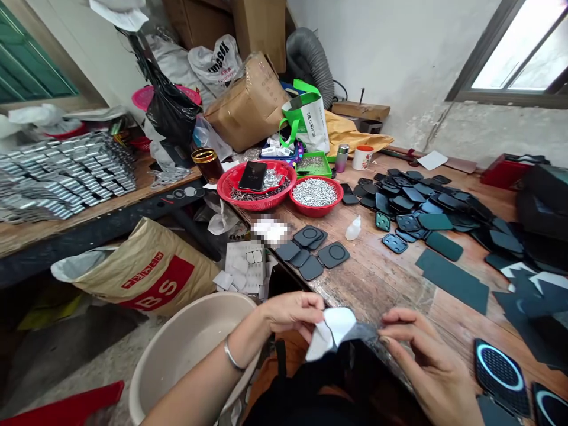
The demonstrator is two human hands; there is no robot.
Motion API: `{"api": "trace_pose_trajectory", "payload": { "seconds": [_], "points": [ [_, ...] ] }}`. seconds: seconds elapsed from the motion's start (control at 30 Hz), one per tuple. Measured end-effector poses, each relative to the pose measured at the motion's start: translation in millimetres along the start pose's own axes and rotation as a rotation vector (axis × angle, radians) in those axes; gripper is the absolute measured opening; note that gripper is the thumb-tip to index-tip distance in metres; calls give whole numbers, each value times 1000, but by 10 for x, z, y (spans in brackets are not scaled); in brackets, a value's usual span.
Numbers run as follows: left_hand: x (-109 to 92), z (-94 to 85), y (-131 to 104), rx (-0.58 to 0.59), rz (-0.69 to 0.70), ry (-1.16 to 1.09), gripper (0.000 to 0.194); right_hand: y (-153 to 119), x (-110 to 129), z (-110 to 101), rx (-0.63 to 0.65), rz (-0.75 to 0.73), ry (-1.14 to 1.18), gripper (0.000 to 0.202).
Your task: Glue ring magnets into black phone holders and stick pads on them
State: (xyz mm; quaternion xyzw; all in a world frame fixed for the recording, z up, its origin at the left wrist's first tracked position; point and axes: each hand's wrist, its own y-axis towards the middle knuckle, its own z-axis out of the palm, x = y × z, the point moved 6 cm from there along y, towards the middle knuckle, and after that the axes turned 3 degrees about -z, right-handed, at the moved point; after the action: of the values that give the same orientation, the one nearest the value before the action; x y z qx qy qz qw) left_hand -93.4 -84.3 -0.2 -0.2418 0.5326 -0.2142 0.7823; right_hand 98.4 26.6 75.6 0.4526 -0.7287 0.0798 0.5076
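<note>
Near the table's front edge, my left hand (290,315) pinches a white rounded piece of backing paper (339,322) between thumb and fingers. A second white flap hangs below it, folded or torn along a dark line. From its right side a thin, see-through greyish film (362,331) stretches across to my right hand (428,352). The thumb and forefinger of that hand are closed on the film's end. Beside my right hand lie dark square pads with a pale ring (499,373). Ahead of both hands sit several dark rounded plates (310,267).
A large beige basin (151,367) stands below left, by a paper sack (146,260). On the wooden table are a red basket (231,198), a red bowl of small metal pins (315,210), a small white bottle (354,229) and a heap of dark plates (421,201).
</note>
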Motion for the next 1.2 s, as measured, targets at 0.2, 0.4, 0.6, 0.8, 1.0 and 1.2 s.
{"api": "trace_pose_trajectory", "payload": {
  "seconds": [0.2,0.4,0.6,0.8,1.0,1.2],
  "points": [
    [141,-1321,-447,-482,-31,138,23,58,-234,-426,-270,241,127,17],
    [-48,-2092,-679,-873,-147,396,29,-56,-448,-501,-201,352,143,39],
    [-354,-1127,-248,-452,-117,736,32,-232,-583,-713,-353,427,303,42],
    [-689,1041,289,106,483,1059,24,-352,-658,-1241,-677,495,414,37],
    [-498,2262,714,111,847,1246,44,-580,-692,-1645,-824,505,452,36],
    [-303,2517,920,-20,837,1368,37,-820,-865,-1688,-818,590,499,37]
  ]
}}
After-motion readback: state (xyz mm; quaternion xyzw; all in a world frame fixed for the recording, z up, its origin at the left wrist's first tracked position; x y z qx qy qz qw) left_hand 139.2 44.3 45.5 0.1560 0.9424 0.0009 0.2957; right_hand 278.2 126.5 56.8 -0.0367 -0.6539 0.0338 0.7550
